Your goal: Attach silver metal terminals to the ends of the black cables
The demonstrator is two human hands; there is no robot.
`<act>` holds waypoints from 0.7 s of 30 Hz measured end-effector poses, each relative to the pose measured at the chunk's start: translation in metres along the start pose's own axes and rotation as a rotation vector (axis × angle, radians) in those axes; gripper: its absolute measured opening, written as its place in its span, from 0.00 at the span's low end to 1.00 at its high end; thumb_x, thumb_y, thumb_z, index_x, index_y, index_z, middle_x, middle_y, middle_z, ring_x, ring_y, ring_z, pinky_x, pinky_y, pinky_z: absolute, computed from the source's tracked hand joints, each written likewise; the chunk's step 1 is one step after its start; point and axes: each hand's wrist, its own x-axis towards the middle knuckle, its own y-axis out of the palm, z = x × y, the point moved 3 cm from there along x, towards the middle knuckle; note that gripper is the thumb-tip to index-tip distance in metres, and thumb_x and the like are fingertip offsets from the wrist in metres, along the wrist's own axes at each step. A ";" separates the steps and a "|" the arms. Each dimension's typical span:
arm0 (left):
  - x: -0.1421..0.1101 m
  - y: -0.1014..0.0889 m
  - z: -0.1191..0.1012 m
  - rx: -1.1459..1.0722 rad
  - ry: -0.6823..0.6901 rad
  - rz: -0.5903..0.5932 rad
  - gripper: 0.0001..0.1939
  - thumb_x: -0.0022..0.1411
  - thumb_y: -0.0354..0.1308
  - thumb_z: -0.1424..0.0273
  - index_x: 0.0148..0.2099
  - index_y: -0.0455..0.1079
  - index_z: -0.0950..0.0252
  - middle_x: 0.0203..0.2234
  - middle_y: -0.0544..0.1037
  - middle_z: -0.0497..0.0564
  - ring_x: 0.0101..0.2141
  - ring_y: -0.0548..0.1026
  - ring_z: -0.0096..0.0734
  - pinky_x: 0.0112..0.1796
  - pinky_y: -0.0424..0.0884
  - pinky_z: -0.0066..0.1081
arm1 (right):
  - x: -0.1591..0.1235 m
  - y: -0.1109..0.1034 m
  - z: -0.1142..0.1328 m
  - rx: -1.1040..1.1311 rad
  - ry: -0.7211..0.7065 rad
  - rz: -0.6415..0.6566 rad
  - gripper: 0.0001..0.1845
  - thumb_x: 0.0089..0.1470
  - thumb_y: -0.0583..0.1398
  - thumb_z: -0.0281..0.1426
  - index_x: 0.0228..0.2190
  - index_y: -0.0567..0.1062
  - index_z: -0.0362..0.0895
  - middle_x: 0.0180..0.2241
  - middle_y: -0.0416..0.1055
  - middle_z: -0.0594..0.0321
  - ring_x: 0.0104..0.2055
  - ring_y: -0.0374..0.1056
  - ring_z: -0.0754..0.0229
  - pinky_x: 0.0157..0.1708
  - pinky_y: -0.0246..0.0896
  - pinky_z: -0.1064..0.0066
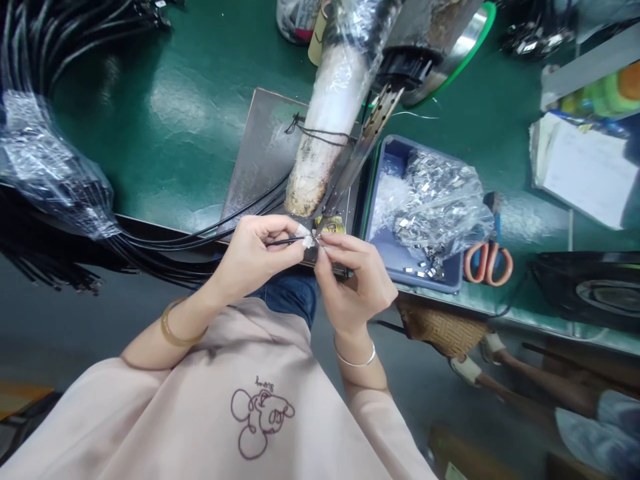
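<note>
My left hand [257, 250] pinches a black cable [286, 241] near its end, with white wrap around a fingertip. Opposite it, my right hand [357, 277] has thumb and forefinger closed at the cable's tip; a tiny shiny bit shows there, too small to name. Just above the fingertips comes down the tip of a soldering iron [365, 133] with a perforated metal sleeve. Beside the iron, a white tube [333, 100] tied with dark string slants down to a grey metal plate [265, 140]. More black cables [165, 257] run in from the left beneath my left wrist.
A blue tray [435, 283] right of my hands holds a clear bag [440, 193] of small metal connectors. Orange-handled scissors [487, 263] lie beside it. A plastic-wrapped cable bundle [50, 153] crosses the bench's left edge. Papers [585, 167] lie right; another person's legs [530, 387] show below.
</note>
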 end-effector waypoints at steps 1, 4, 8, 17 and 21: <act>0.000 0.000 0.000 -0.006 -0.004 -0.001 0.04 0.50 0.64 0.71 0.28 0.78 0.67 0.23 0.77 0.48 0.24 0.70 0.22 0.25 0.69 0.21 | 0.001 0.000 0.000 -0.001 -0.004 -0.004 0.09 0.60 0.66 0.23 0.37 0.76 0.50 0.39 0.84 0.63 0.40 0.82 0.58 0.41 0.78 0.64; 0.001 0.001 -0.002 -0.023 -0.018 -0.009 0.04 0.49 0.65 0.71 0.28 0.78 0.67 0.23 0.78 0.48 0.24 0.70 0.22 0.26 0.70 0.21 | 0.003 -0.001 0.002 -0.004 -0.012 -0.010 0.09 0.59 0.66 0.23 0.37 0.76 0.50 0.39 0.84 0.63 0.40 0.82 0.58 0.42 0.79 0.64; 0.001 0.001 -0.005 -0.041 -0.032 0.008 0.03 0.49 0.63 0.74 0.27 0.77 0.68 0.19 0.73 0.44 0.21 0.64 0.18 0.22 0.63 0.20 | 0.001 -0.003 0.002 0.008 -0.009 0.003 0.10 0.58 0.66 0.22 0.36 0.75 0.50 0.41 0.84 0.61 0.40 0.82 0.58 0.41 0.81 0.64; -0.004 0.001 -0.004 0.034 -0.023 0.111 0.03 0.51 0.61 0.74 0.27 0.74 0.67 0.15 0.54 0.38 0.19 0.49 0.17 0.20 0.47 0.23 | -0.008 -0.007 0.001 0.045 -0.009 0.037 0.11 0.58 0.66 0.22 0.37 0.73 0.50 0.41 0.84 0.61 0.39 0.82 0.59 0.38 0.81 0.66; -0.006 0.002 -0.002 0.056 -0.004 0.118 0.03 0.53 0.60 0.74 0.27 0.73 0.67 0.16 0.56 0.39 0.19 0.51 0.18 0.21 0.48 0.24 | -0.006 -0.009 0.002 0.062 0.017 0.057 0.11 0.58 0.65 0.21 0.36 0.74 0.49 0.40 0.84 0.62 0.41 0.82 0.59 0.41 0.79 0.67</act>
